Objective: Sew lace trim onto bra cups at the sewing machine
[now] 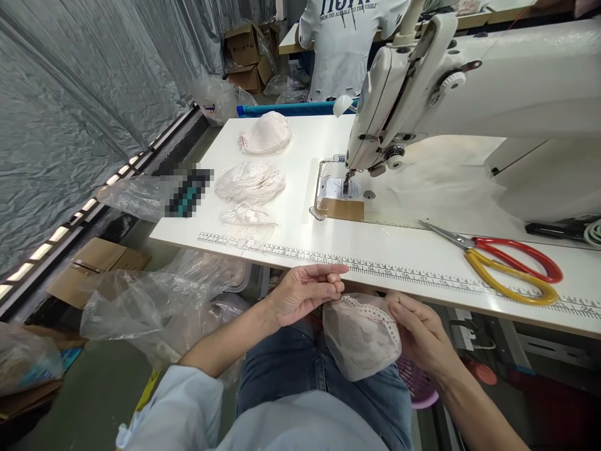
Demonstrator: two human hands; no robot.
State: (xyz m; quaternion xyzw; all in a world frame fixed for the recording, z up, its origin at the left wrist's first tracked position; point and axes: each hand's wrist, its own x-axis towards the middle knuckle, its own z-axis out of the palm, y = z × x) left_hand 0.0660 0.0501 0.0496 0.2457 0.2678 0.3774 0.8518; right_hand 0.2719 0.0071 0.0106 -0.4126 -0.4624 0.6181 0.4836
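Above my lap, just in front of the table's edge, hangs a pale, sheer lace bra cup [361,341] with a dotted trim along its upper edge. My left hand [307,293] pinches its upper left corner between thumb and fingers, the index finger stretched out to the right. At the cup's right end, my right hand [417,329] grips the edge with the thumb on top; some of its fingers are hidden. On the table's left side lie a rounded pale cup [267,133], a stack of lace pieces [251,183] and more lace pieces [248,222] near the ruler.
A white sewing machine [389,113] stands on the white table [295,219]. Scissors [498,257] with red and yellow handles lie at the right, over a printed ruler [375,269]. Plastic bags [141,307] and a cardboard box [96,266] are lower left. A person [342,44] sits beyond.
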